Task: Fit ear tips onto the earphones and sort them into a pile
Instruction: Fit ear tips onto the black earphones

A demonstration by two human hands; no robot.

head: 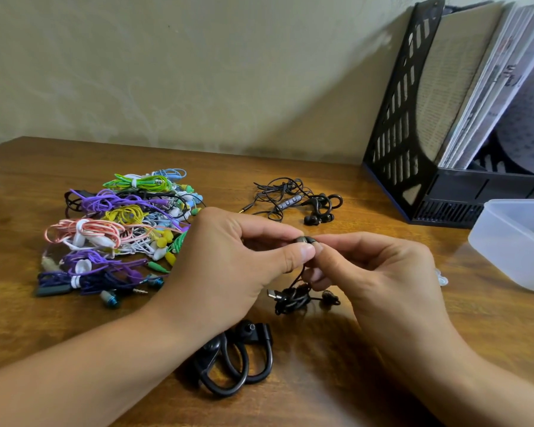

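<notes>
Together, left hand point(228, 260) and right hand point(373, 272) pinch rounded earbud point(304, 240).

Soft even daylight, faint shadows, wide-angle edge bending

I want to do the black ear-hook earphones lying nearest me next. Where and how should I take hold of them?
Probably by the ear-hook earphones' curved loops, coming from above on the near side. The two loops lie flat and overlapped on the table, open enough for fingers to hook through, which leaves the bud end free for a tip. Both the left hand and right hand are busy with another earphone.
</notes>
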